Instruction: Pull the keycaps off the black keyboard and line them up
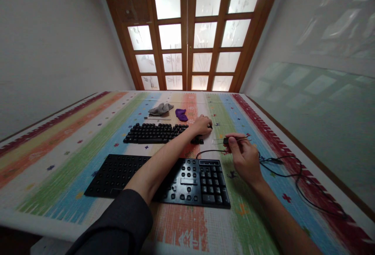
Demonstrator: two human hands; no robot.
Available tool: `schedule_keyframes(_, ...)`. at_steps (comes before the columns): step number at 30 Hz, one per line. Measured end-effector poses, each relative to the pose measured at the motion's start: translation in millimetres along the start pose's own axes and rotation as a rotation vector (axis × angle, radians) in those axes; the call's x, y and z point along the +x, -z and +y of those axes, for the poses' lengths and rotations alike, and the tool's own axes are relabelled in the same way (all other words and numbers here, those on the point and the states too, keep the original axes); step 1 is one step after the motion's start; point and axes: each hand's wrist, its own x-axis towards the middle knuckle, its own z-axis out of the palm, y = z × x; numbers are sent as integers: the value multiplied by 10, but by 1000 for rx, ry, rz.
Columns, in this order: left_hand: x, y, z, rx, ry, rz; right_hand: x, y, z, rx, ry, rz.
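Note:
My left hand stretches across the keyboard, its fingers closed on a small black keycap low over the cloth. In my right hand is a wire keycap puller, its thin wires pointing left and the thumb pressed on its black body. Below both hands lies a black keyboard. Bare switch posts show over its left and middle parts, while the number pad at the right still carries keycaps. Behind it, loose black keycaps lie in keyboard-like rows; my left forearm hides some of them.
A grey cloth and a purple cloth lie behind the keycap rows, near a thin stick. A black cable loops over the right side of the striped tablecloth. Walls flank the table; glazed doors stand beyond.

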Motion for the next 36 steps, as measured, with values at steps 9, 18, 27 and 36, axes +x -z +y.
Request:
schedule_keyframes(9, -39, 12, -14, 11, 3, -23, -3, -5, 7, -45, 6, -4)
schedule_keyframes(18, -287, 163, 82, -11, -58, 35, -7, -4, 40, -72, -5, -30)
schedule_keyframes(27, -1205, 343, 287, -151, -243, 184, -77, -90, 76, -86, -24, -129)
schedule_keyframes(36, -1710, 240, 397, -154, -272, 209, -104, -91, 46, -51, -42, -159)
